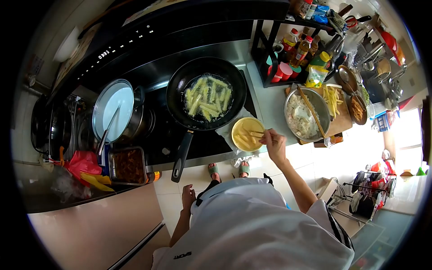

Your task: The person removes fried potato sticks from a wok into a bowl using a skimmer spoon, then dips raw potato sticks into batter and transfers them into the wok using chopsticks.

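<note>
My right hand (274, 145) is closed on a pair of chopsticks (258, 133), whose tips reach into a small round bowl (239, 124) of yellow batter with pale strips in it. Left of that bowl, a black frying pan (177, 76) on the stove holds battered strips (208, 96) in bubbling oil, its handle (182, 157) pointing toward me. My left hand (188, 197) hangs beside my body, below the counter edge, away from the pan handle; how its fingers are set is too small to tell.
Right of the bowl, a metal bowl (295, 130) of white food with chopsticks across it stands near cut strips (332, 100) on a board. A pot (138, 122) with a pale bowl and ladle is at left, above a metal tray (128, 166). A bottle rack (264, 49) stands behind.
</note>
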A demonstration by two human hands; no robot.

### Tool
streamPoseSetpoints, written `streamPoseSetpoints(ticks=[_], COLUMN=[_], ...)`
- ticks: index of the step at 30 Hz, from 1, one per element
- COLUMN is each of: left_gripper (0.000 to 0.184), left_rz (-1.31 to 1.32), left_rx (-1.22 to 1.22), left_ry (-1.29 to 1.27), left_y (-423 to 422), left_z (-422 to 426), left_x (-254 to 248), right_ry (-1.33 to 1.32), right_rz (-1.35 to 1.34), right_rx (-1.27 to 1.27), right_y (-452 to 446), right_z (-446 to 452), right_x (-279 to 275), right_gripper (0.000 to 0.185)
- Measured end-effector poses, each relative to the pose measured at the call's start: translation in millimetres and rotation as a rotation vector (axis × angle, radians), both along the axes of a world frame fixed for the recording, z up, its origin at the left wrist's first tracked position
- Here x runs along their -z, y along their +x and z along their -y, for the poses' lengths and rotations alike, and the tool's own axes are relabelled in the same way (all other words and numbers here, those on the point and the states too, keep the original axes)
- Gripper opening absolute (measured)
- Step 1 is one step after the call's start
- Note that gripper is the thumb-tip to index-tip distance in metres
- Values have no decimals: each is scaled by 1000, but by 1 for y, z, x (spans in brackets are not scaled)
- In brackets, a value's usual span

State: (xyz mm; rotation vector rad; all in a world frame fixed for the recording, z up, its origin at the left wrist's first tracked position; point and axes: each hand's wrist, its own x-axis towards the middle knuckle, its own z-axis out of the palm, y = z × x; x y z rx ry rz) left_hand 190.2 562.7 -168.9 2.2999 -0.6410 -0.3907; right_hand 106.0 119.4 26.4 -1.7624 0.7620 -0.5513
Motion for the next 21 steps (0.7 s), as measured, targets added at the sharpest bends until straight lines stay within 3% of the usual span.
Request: streamPoseSetpoints(ticks=[7, 15, 21], left_gripper=[28, 29, 27], left_rz=[-16, -29, -5], left_rx=[-5, -1, 33], left_ry=[10, 28, 27], left_y=[2, 1, 5], left_z=[0, -2, 2], left_x=[1, 0, 4], right_ry=[438, 411, 318], right_rz=[176, 235, 214], right_rx=[251, 273, 134], right_y=[-3, -29, -42], right_z=[31, 21, -5], right_x=[22, -9, 18], right_gripper=[34, 34, 32])
